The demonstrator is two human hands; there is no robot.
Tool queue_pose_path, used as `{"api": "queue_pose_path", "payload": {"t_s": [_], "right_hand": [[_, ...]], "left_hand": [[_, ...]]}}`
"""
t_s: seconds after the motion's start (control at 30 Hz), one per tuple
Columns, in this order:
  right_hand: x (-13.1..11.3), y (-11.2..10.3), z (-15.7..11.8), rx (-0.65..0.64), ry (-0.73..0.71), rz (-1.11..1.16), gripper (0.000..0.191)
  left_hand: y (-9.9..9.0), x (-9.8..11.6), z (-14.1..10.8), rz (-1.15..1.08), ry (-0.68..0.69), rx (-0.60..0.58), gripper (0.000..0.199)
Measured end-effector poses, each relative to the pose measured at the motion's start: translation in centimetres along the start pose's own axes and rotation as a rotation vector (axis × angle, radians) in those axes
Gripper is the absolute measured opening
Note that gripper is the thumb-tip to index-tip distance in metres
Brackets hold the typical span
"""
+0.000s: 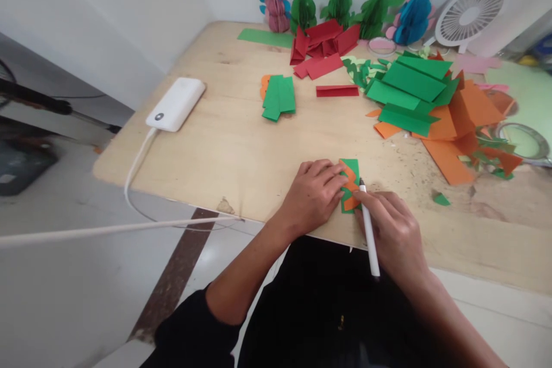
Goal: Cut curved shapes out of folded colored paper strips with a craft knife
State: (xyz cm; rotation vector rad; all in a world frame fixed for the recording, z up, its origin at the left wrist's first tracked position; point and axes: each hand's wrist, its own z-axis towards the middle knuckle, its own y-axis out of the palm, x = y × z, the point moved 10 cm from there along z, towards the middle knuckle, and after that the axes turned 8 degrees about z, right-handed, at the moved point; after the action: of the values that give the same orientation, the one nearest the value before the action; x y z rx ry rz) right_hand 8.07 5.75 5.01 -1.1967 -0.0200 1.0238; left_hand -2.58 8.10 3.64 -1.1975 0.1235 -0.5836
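Note:
At the near edge of the table, a wavy-edged orange paper cutout (350,184) lies on a folded green paper piece (350,165). The fingers of my left hand (317,192) rest flat together on the cutout's left side, pressing it against the green paper. In my right hand (394,230) is a white marker pen (368,230), gripped between thumb and fingers. Its dark tip points up at the right edge of the green paper; whether it touches is too small to tell.
Green folded papers (414,83) and orange sheets (470,115) are heaped at right. Red folded papers (323,46) lie behind, near several honeycomb paper figures (338,6). A white fan (470,14) stands far right. A power bank (176,104) with a cable sits left.

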Motion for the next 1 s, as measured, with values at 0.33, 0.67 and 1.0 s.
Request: {"api": "queue_pose_path", "payload": {"t_s": [0.33, 0.67, 1.0], "right_hand": [[-0.5, 0.1, 0.2, -0.005, -0.014, -0.035, 0.03], [-0.3, -0.1, 0.1, 0.026, 0.026, -0.042, 0.023], [1.5, -1.2, -0.3, 0.153, 0.22, -0.099, 0.02]], "left_hand": [[-0.2, 0.0, 0.0, -0.025, -0.004, 0.023, 0.021], [-0.2, -0.1, 0.0, -0.026, -0.011, 0.007, 0.024], [-0.1, -0.1, 0.0, -0.034, -0.007, -0.014, 0.023]]}}
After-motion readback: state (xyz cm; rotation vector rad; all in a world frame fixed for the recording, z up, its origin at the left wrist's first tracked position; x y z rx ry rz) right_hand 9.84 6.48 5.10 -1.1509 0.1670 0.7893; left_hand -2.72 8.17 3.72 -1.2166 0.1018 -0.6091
